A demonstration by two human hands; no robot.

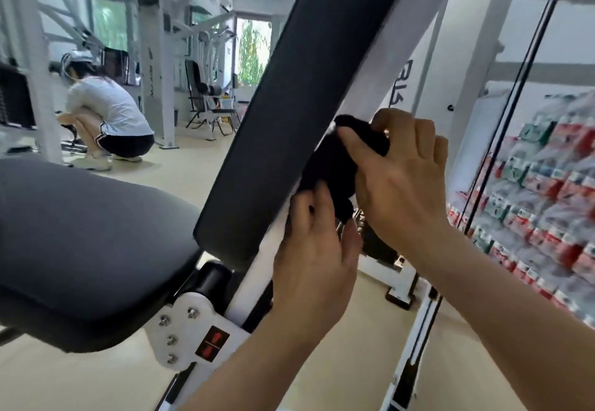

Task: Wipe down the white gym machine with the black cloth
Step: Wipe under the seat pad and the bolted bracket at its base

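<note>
both hands on the cloth

the black cloth (335, 166) is pressed to the white gym machine (370, 88) frame, just behind the back pad's (289, 105) right edge. right hand (402, 179) and left hand (312, 249) both grip it, fingers clenched.

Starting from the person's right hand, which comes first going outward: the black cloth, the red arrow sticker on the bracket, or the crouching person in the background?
1. black cloth: held in the right hand.
2. red arrow sticker: lower left, on the white bracket.
3. crouching person: far left, across the room.

Gym, white weight machines (154, 66), padded benches (74, 243)
</note>
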